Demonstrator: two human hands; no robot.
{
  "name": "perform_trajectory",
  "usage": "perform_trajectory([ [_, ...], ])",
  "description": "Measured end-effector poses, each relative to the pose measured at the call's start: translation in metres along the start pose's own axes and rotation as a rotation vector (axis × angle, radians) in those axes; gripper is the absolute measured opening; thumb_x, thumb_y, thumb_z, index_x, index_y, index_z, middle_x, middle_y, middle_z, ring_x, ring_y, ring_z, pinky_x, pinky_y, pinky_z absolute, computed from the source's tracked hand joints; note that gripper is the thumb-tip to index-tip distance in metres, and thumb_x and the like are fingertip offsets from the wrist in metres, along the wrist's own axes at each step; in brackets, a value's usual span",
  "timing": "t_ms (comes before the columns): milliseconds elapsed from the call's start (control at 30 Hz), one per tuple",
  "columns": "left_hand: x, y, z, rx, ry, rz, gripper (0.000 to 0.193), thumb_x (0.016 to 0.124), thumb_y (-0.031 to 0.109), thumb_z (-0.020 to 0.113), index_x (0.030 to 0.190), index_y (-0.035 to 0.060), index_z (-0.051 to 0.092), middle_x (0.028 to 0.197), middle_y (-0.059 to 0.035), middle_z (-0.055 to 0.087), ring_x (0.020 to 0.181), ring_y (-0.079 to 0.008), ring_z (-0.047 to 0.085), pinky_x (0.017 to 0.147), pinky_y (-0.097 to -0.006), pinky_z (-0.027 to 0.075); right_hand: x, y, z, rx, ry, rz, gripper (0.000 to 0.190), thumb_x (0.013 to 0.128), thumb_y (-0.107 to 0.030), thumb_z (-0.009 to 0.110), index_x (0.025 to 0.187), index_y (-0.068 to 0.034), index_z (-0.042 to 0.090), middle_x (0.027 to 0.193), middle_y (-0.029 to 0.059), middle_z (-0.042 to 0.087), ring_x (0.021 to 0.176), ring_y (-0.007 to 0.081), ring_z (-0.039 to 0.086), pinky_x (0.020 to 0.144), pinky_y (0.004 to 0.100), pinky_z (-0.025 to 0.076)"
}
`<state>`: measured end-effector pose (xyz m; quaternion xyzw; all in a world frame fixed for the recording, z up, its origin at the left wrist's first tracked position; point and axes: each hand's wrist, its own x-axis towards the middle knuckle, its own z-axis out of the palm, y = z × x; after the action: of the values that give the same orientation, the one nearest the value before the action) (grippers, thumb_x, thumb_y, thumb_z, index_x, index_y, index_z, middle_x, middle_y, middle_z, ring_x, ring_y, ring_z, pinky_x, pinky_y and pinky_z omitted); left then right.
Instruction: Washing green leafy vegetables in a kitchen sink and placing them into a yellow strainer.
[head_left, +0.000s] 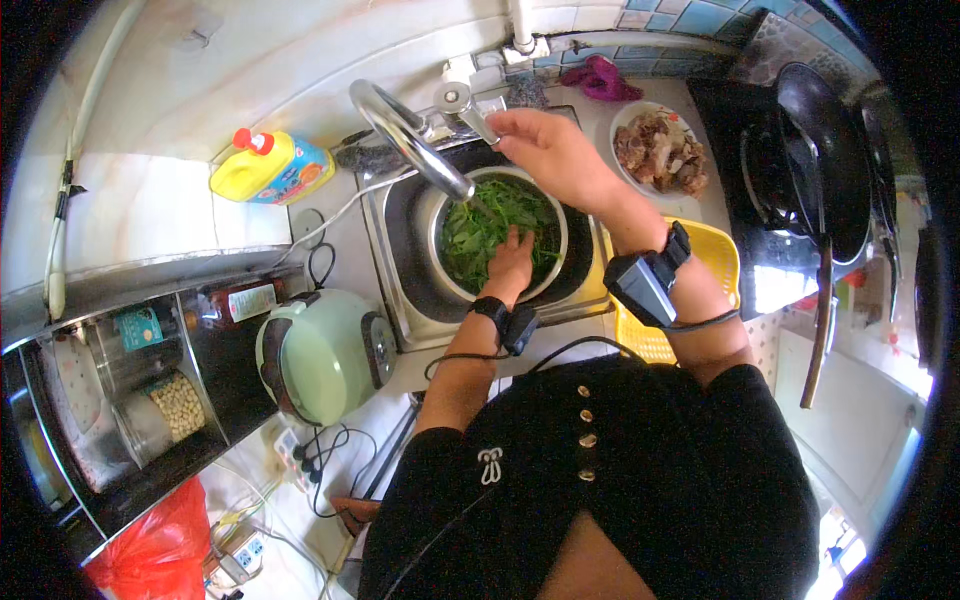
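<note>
A round metal bowl (562, 259) of leafy greens (480, 225) sits in the stainless-steel sink (403, 300). My left hand (513, 262) reaches into the bowl from the near side, its fingers spread over the leaves and the tips partly hidden among them. At the back of the sink, my right hand (544, 150) has its thumb and fingers on the end of the faucet lever (480, 124). The curved faucet spout (405, 142) points down over the greens; whether water flows is hard to make out.
Right of the sink are a plate of meat pieces (660, 154), a yellow plastic basket (709, 255) and a black wok (825, 150) on the stove. To the left stand a detergent bottle (274, 169) and a green rice cooker (322, 360). A purple cloth (600, 77) lies behind.
</note>
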<state>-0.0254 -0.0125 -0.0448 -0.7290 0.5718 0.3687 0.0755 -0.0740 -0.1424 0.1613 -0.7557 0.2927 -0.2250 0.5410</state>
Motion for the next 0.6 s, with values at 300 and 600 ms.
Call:
perform_trajectory([
  [300, -0.004, -0.049, 0.013, -0.081, 0.057, -0.053, 0.045, 0.077, 0.001, 0.043, 0.121, 0.0059, 0.035, 0.117, -0.0195, 0.040, 0.100, -0.0350, 0.046, 0.079, -0.0419, 0.044, -0.014, -0.003, -0.009, 0.170, -0.120, -0.026, 0.037, 0.078, -0.018, 0.050, 0.109, 0.002, 0.047, 0.098, 0.0141, 0.056, 0.090, 0.0182, 0.053, 0.081, 0.0279, 0.040],
  [600, -0.025, -0.046, -0.015, 0.029, 0.231, -0.248, 0.029, 0.073, 0.007, 0.052, 0.102, 0.0048, 0.052, 0.118, -0.0183, 0.037, 0.103, -0.0433, 0.039, 0.073, -0.0487, 0.042, -0.174, -0.035, -0.108, 0.173, 0.346, 0.264, 0.032, 0.079, -0.009, 0.049, 0.109, 0.004, 0.046, 0.102, 0.0104, 0.054, 0.094, 0.0160, 0.051, 0.084, 0.0263, 0.038],
])
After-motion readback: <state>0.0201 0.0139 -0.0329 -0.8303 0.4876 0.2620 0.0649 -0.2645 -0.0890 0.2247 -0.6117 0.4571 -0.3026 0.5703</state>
